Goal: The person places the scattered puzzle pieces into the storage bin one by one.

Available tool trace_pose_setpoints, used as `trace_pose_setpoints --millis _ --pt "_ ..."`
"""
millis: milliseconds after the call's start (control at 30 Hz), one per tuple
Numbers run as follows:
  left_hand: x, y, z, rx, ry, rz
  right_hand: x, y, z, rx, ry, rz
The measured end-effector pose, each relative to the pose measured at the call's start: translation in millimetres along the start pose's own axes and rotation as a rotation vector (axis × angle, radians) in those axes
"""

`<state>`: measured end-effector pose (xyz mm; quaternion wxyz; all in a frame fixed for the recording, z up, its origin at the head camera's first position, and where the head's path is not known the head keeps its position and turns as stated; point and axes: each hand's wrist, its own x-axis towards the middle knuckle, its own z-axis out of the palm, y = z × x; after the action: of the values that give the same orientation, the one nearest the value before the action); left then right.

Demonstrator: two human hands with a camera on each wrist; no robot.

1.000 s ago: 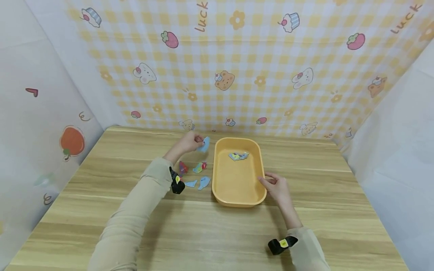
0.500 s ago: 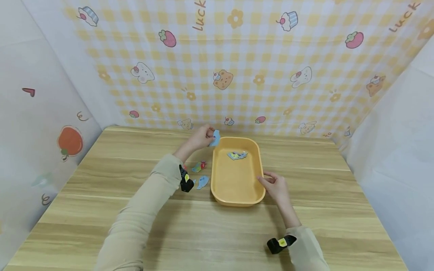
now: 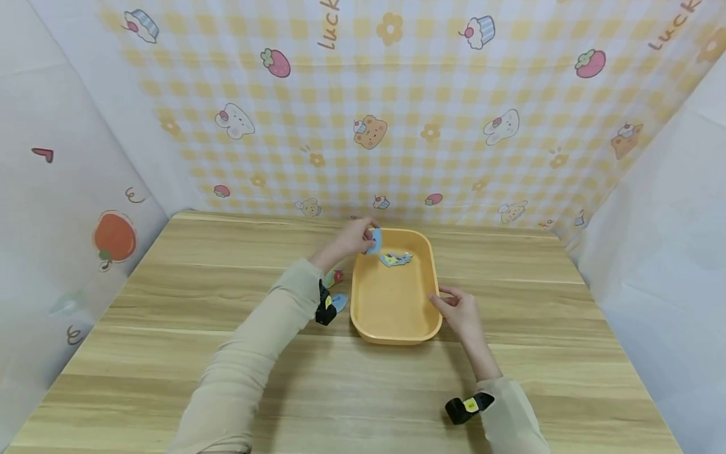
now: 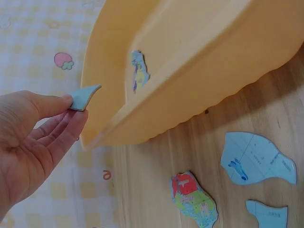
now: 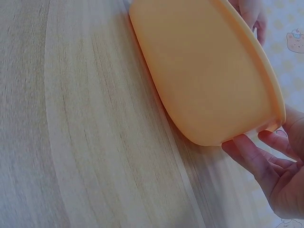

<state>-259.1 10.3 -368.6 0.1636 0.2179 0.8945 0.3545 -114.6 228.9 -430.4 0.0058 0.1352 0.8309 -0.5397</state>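
My left hand [image 3: 353,238] pinches a light-blue puzzle piece [image 4: 84,98] between thumb and fingers. It holds the piece [image 3: 376,242] above the far left corner of an orange plastic bin [image 3: 397,296]. Inside the bin, toward its far end, lies a multicoloured puzzle piece [image 3: 395,260]. My right hand [image 3: 462,313] grips the bin's right wall, thumb over the rim; in the right wrist view its fingers [image 5: 256,159] lie against the outside.
Left of the bin, a red-and-green puzzle piece [image 4: 194,198] and two blue pieces, one larger [image 4: 256,159] and one smaller [image 4: 270,214], lie on the wooden table [image 3: 187,302]. My left forearm partly covers that area in the head view. A checked cloth [image 3: 317,113] hangs behind.
My left hand has carried the light-blue puzzle piece rightward, from beside the bin to over its far left corner. My right hand keeps its grip on the bin.
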Motion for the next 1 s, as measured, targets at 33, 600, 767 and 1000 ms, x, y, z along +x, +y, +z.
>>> trace_pose_setpoints --millis 33,600,767,1000 --pt "0.3 1.3 2.0 0.010 -0.005 -0.001 -0.1 -0.2 -0.3 -0.006 0.002 -0.001" --pt "85.6 -71.8 64.6 0.274 0.043 0.142 1.1 1.2 -0.4 0.018 -0.008 0.000" --pt "120.4 -110.6 85.6 0.342 0.050 0.176 1.6 1.0 -0.8 0.013 0.000 -0.003" --pt "90.1 -71.2 66.7 0.361 -0.118 0.052 1.2 2.6 0.4 0.009 0.005 0.004"
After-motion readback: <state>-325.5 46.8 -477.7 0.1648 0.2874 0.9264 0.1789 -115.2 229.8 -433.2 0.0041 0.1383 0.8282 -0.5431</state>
